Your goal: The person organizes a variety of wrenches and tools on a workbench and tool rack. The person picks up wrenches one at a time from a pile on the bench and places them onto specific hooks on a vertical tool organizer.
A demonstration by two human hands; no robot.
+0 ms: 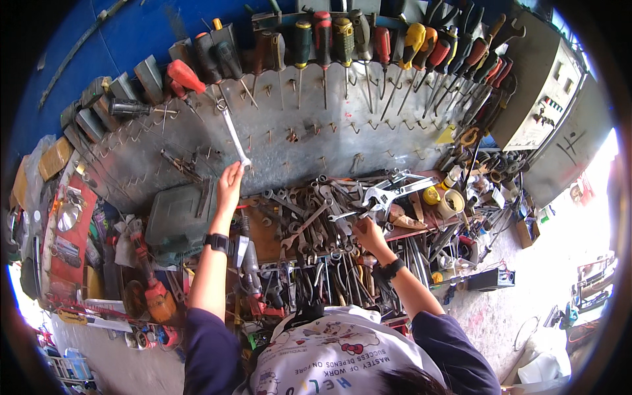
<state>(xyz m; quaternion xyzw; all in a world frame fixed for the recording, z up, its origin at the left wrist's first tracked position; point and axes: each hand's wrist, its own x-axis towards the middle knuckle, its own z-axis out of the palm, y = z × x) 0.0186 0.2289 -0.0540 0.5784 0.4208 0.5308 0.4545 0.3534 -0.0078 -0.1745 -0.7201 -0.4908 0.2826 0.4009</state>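
My left hand (228, 190) is raised in front of the metal pegboard and holds the lower end of a shiny combination wrench (234, 131). The wrench's ring end reaches up to a hook below the screwdrivers. My right hand (368, 236) is low over a heap of wrenches (306, 222), its fingers touching the bright tools there. Whether those fingers grip a wrench is hidden. Just beyond them lies a chrome adjustable wrench (382, 198), beside a small open-end wrench (343, 215) and more shiny wrenches (417, 184).
Several screwdrivers (323, 37) hang in a row along the board (306, 148), above rows of hooks. A green plastic case (177, 219) stands left of the heap. At right are a white cup (451, 204) and an electrical box (535, 108). Pliers (340, 281) hang nearer my body.
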